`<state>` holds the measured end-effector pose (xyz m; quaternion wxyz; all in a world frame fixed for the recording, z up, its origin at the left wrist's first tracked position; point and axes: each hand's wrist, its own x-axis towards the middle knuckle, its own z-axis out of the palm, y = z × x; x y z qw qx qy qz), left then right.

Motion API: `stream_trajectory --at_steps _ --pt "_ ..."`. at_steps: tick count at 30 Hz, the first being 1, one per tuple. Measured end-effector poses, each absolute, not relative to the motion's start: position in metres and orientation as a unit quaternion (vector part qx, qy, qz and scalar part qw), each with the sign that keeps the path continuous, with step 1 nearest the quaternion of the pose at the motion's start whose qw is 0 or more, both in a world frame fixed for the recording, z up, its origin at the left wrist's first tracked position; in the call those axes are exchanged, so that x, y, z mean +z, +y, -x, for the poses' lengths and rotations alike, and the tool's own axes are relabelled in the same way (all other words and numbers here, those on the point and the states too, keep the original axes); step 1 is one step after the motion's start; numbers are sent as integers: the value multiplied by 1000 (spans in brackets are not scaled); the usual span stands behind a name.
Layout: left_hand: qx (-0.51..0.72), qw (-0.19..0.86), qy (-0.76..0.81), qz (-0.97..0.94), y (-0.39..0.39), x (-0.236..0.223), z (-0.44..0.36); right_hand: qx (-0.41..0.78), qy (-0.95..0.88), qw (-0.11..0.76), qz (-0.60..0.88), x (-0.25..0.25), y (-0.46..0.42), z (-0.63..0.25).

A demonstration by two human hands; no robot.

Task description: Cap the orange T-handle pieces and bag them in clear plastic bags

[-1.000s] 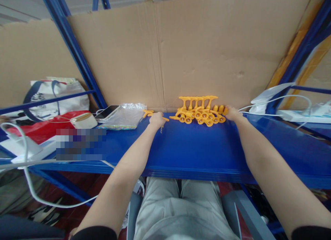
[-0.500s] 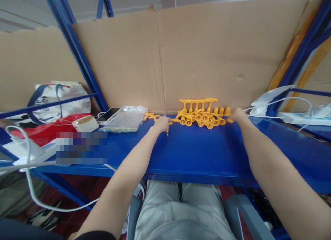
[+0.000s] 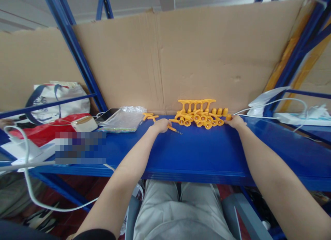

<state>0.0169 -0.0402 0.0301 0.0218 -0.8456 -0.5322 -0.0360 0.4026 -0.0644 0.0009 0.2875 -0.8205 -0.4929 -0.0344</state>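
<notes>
My left hand [image 3: 161, 125] is closed on a yellow corkscrew [image 3: 172, 128], whose metal spiral points right, just above the blue shelf. My right hand [image 3: 236, 122] has its fingers closed around a small yellow cap [image 3: 228, 117] at the right end of the pile. Between the hands lie several yellow corkscrews [image 3: 199, 117], with round cup-like ends facing me. Behind them, several T-handled ones [image 3: 196, 105] stand in a row. A few loose yellow caps [image 3: 219, 111] stand upright near my right hand. More bare corkscrews [image 3: 149, 116] lie left of my left hand.
A clear plastic packet [image 3: 124, 119], a phone [image 3: 110, 114] and a red bag [image 3: 51, 128] lie to the left. At the right is a white power strip [image 3: 297, 118] with cables. Cardboard [image 3: 207, 54] backs the blue shelf [image 3: 191, 150].
The corkscrew in my left hand has swung from pointing down to pointing right. My right hand has drawn slightly back toward me, with a cap now visible at its fingertips.
</notes>
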Motion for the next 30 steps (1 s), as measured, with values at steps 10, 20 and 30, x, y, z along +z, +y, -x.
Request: stream_trajectory --at_steps 10,20,30 --pt "-142 47 -474 868 -30 26 -19 -65 -472 262 839 7 -69 -390" --pt "-315 16 -410 856 -29 25 -22 -145 -602 339 708 37 -64 -335" --pt "-341 1 -399 851 -24 21 -21 -137 -783 220 565 39 -72 -280"
